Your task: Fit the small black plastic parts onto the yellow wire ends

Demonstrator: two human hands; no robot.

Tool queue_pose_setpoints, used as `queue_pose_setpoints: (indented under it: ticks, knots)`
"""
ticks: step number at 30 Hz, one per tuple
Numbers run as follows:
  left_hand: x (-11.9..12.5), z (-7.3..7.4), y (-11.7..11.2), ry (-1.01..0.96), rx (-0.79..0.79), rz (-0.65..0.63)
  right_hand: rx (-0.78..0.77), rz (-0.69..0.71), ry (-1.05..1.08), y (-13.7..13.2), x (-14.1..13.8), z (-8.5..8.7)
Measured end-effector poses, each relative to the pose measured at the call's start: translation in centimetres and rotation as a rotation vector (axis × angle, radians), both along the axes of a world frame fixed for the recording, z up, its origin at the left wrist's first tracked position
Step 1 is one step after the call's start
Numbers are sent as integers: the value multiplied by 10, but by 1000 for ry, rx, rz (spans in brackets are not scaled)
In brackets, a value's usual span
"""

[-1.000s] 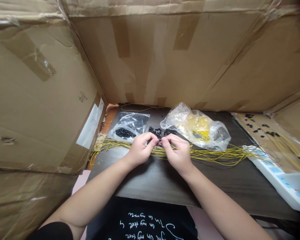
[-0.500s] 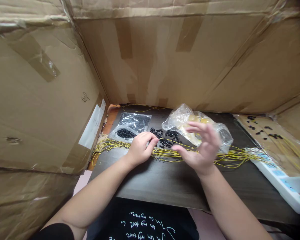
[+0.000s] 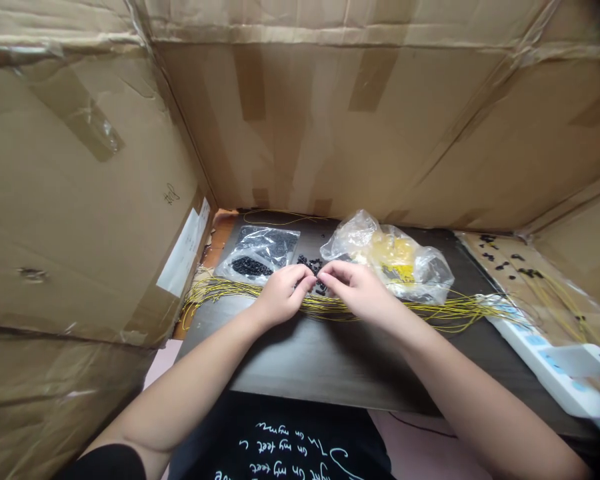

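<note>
facing each other over a table (image 3: 300, 373), left hand (image 3: 283, 293) and right hand (image 3: 357, 290) nearly meet, fingertips drawn in, any grip too small to tell, yellow wires (image 3: 325, 307) running left-to-right beneath both equally, black pieces (image 3: 307, 262) just beyond.

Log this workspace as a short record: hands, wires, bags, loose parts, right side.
Left hand: fingertips close together; anything held too small to tell
Right hand: fingertips beside the left's; hold unclear
Wires: yellow wires bunched crosswise below both hands
Bags: clear bag of black pieces, left; crumpled clear bag with yellow contents, right
Loose parts: black parts scattered by the hands
Right side: white power strip, wire ends crossing it
</note>
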State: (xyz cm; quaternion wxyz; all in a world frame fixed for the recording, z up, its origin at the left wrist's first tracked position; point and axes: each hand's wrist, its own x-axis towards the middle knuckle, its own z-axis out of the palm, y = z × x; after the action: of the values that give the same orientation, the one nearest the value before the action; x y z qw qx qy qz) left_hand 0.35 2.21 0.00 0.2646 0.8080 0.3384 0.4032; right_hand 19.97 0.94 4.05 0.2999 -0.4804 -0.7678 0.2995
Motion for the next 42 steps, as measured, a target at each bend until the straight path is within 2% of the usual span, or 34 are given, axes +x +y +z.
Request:
queue_pose_setpoints:
  ticks: [3,6,9,14,20,35,42]
  knots:
    - [0,-1,1,8,-1,-6,-245,58,119,4,8,0]
    - [0,-2,1,9,-9,-17,-255,78,103,5,10,4]
    - [1,-1,1,-18,-53,-38,-79,45,19,4,10,9]
    - [1,3,0,-123,-211,-99,385,81,-128,0,9,10]
    - [1,5,2,-236,-378,-188,699,132,-220,-2,4,3]
    - [0,3,5,-470,-640,-388,989,157,-250,-2,2,4]
    - [0,3,5,-488,-666,-375,1030,169,-269,0,1,3]
